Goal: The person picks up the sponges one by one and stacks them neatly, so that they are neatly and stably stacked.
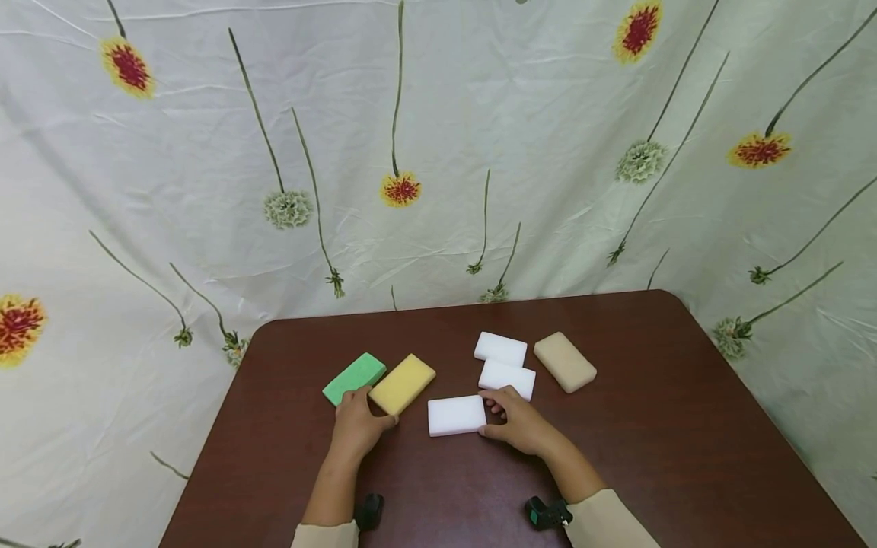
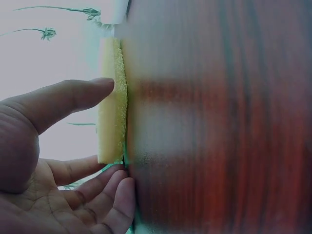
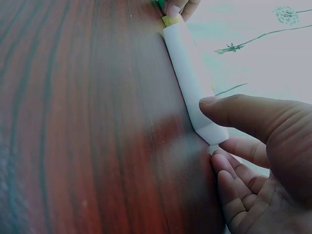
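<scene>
On the dark table, my left hand (image 1: 358,426) grips the near end of a yellow sponge (image 1: 403,384), thumb at one corner and forefinger at the other. The left wrist view shows its thumb against the porous yellow side, the other fingers curled below. A green sponge (image 1: 355,377) lies left of the yellow one, partly behind the left fingers. My right hand (image 1: 522,426) holds the right end of a white sponge (image 1: 455,416) between thumb and forefinger. Both held sponges lie flat on the table. Just beyond the right hand is a second white sponge (image 1: 507,378).
A third white sponge (image 1: 501,348) lies behind the second, touching or nearly so. Right of them is a beige sponge (image 1: 565,362). The brown table (image 1: 658,457) ends at a flower-printed cloth (image 1: 438,243) hanging behind it.
</scene>
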Available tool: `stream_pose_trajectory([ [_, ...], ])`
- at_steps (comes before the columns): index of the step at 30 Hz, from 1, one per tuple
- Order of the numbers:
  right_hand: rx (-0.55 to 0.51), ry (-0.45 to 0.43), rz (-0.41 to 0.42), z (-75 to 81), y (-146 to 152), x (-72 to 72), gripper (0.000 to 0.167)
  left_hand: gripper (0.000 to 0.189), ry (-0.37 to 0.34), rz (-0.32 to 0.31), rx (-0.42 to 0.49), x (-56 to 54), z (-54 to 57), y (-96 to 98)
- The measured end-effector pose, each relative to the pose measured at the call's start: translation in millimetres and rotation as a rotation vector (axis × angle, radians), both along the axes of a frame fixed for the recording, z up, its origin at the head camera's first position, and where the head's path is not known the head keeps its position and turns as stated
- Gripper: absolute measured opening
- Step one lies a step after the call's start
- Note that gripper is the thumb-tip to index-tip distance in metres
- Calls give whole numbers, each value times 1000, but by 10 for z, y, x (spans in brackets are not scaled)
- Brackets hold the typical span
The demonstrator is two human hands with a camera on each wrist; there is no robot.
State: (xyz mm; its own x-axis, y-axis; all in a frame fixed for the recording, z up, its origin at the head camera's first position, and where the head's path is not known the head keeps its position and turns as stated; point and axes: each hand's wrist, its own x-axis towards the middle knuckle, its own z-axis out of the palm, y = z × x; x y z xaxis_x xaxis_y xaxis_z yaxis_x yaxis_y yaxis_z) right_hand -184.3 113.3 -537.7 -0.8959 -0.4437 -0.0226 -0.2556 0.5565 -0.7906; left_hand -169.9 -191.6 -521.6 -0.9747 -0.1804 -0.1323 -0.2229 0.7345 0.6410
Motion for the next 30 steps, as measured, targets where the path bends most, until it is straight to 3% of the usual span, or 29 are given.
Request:
stream_pose_trajectory([
  [14, -6, -13, -5, -13, -9, 0, 58, 74, 0, -3, 55, 26, 8, -23],
  [30, 2, -13, -8, -26, -7, -10, 59, 67, -29, -4, 219, 71, 54, -106],
])
